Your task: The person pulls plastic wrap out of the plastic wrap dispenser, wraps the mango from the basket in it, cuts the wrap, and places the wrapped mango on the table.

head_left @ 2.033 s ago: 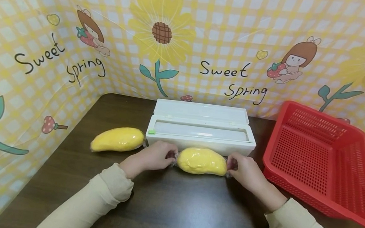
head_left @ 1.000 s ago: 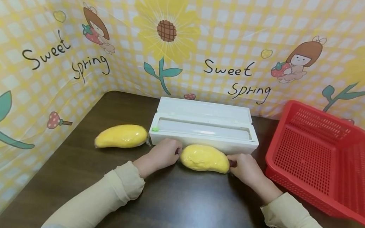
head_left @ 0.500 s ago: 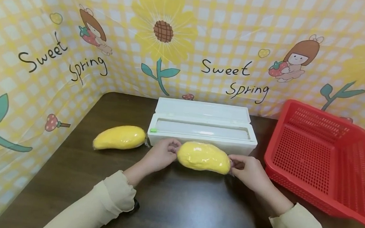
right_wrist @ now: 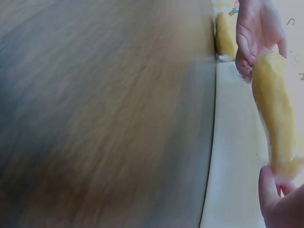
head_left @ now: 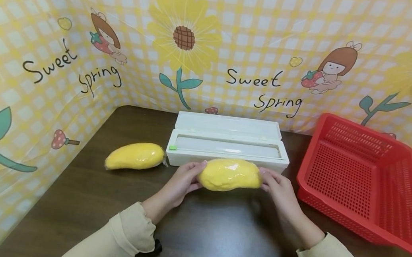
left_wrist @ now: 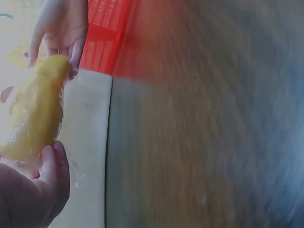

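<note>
A long yellow mango (head_left: 229, 175), wrapped tight in shiny cling film, is held level between both hands in front of the white box. At its left end the left hand (head_left: 182, 182) grips it, thumb on the near top side and fingers behind. The right hand (head_left: 277, 191) pinches the opposite end between thumb and fingers. In the left wrist view the mango (left_wrist: 40, 107) hangs over the box front, its film crinkled near the left fingers. A second wrapped mango (head_left: 136, 156) lies on the table to the left, a twist of film at its right end.
Behind the hands stands a white cling film dispenser (head_left: 226, 162), lid raised, with a film roll (head_left: 226, 146) inside and a green slider (head_left: 172, 147) at its left. A red perforated basket (head_left: 339, 225) sits on the right. A patterned cloth (head_left: 208, 89) rises behind the dark table (head_left: 212, 236).
Both hands twisted the film ends close to the table, then raised the mango and turned it. The thumbs now lie over its ends. The second mango and the basket stayed put.
</note>
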The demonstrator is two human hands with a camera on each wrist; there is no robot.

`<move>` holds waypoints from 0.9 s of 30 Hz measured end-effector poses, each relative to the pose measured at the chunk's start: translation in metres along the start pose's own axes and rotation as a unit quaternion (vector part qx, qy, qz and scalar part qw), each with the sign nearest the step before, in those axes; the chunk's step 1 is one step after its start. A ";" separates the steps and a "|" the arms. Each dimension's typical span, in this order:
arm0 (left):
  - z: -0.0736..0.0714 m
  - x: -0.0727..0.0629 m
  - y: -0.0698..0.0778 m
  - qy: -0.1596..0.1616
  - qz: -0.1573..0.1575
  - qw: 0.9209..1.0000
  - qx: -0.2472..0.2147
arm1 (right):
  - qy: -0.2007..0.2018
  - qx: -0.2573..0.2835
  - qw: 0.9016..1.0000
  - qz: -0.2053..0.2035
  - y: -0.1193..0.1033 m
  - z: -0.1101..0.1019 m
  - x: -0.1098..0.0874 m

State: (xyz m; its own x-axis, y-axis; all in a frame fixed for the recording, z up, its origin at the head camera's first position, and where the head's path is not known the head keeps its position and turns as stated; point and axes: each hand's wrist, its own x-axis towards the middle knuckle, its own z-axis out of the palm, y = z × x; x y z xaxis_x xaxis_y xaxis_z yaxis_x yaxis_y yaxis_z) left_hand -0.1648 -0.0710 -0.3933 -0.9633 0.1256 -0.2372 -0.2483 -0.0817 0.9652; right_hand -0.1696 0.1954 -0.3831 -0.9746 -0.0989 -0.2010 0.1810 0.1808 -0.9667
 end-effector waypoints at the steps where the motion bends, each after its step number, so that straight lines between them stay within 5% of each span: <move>1: 0.000 -0.001 0.000 -0.004 -0.001 1.000 -0.006 | 0.000 0.005 1.000 0.004 -0.001 0.000 0.000; 13: 0.000 0.001 -0.006 -0.050 -0.019 0.998 -0.043 | -0.036 0.018 0.999 0.012 -0.001 0.001 0.003; 21: 0.013 0.003 -0.004 -0.004 -0.019 0.999 0.035 | -0.048 0.066 0.995 0.053 0.001 0.012 0.002; 27: 0.017 0.003 -0.007 0.021 -0.013 0.998 0.056 | -0.093 0.096 0.988 0.075 0.002 0.011 0.003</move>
State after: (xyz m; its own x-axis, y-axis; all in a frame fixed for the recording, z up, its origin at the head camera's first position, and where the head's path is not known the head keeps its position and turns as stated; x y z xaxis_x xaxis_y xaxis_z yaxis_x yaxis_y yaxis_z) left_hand -0.1638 -0.0531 -0.3985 -0.9609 0.0850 -0.2635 -0.2616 0.0323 0.9646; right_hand -0.1703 0.1847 -0.3875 -0.8967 -0.2665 -0.3533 0.3614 0.0199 -0.9322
